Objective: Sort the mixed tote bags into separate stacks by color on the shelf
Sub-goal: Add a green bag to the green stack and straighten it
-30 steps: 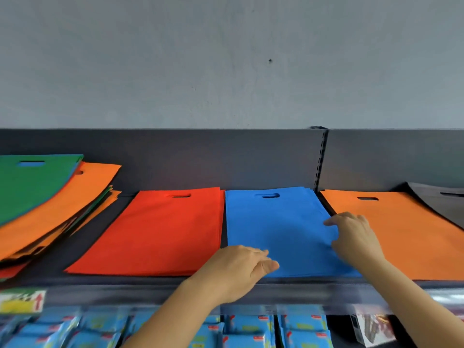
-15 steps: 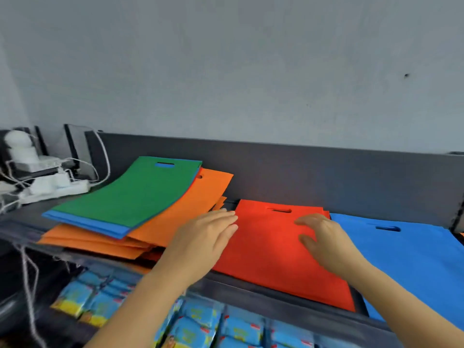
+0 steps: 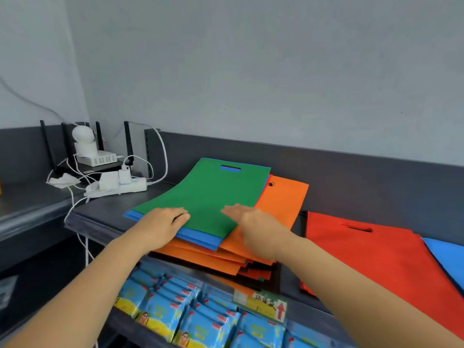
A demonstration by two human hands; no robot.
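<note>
A mixed pile of tote bags lies on the dark shelf [image 3: 105,212]. A green bag [image 3: 208,194] tops it, over a blue bag [image 3: 200,237], with orange bags [image 3: 281,199] below. My left hand [image 3: 160,224] lies flat at the green bag's near left edge, fingers straight. My right hand [image 3: 253,224] reaches over its near right corner with fingers extended; whether it touches the bag is unclear. To the right lie a red bag stack [image 3: 371,254] and a blue bag stack [image 3: 449,259], cut off by the frame.
A white power strip [image 3: 120,187], chargers, cables, a router and a small white camera [image 3: 82,144] crowd the shelf's left corner. Blue snack packets [image 3: 200,320] hang below the shelf edge beside a yellow price label [image 3: 266,305]. A dark back panel runs behind the bags.
The view swung left, from the sorted stacks to the mixed pile. Both hands moved left off the blue and red stacks and now sit at the green bag's near edge.
</note>
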